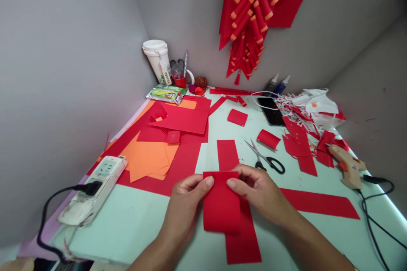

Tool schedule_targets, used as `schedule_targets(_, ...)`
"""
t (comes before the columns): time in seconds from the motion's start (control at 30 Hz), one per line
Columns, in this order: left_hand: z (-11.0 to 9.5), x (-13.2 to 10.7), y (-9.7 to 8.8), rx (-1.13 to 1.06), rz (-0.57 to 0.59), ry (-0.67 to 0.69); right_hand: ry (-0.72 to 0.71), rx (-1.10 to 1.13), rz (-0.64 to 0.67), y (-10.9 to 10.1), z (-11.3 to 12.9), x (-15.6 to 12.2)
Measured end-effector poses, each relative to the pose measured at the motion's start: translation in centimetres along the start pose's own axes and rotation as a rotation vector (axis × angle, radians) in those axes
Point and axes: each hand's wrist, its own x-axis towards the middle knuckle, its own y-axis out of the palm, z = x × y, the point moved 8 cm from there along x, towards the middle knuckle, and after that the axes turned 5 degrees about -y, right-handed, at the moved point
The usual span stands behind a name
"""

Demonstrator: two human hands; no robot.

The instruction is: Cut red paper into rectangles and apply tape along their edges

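Both my hands hold one red paper rectangle just above the table. My left hand pinches its upper left edge between thumb and fingers. My right hand pinches its upper right edge the same way. Under the held piece a long red paper strip lies flat on the pale green table, running away from me. Black-handled scissors rest just beyond my right hand.
Red and orange paper sheets cover the left of the table, beside a power strip. A glue gun with its cable, red scraps, a phone and glue bottles lie right. A cup and mug stand in the corner. Red paper firecrackers hang on the wall.
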Motion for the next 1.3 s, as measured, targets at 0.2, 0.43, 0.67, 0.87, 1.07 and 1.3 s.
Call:
schedule_targets(0.2,-0.4,-0.5,0.0,0.177,-0.019,0.040,-0.019,-0.075,-0.026,-0.1,0.5,-0.2)
schedule_targets(0.43,-1.6,-1.2,0.7,0.457,-0.059,0.220,-0.145,-0.191,-0.058,-0.2,1.7,-0.3)
schedule_targets(0.67,-1.1,-1.0,1.2,0.517,-0.036,0.187,-0.269,-0.262,-0.144,-0.7,2.5,-0.5)
schedule_targets(0.87,-1.4,-1.3,1.8,0.654,-0.055,0.191,-0.287,-0.189,-0.293,-2.3,2.3,-0.7)
schedule_targets(1.07,-1.3,-1.5,2.2,0.774,-0.057,0.222,-0.283,-0.188,-0.454,-4.3,2.3,-1.1)
schedule_targets(1.3,-0.7,-1.3,2.0,0.803,-0.025,0.200,-0.219,-0.111,-0.524,-6.0,2.0,-1.3)
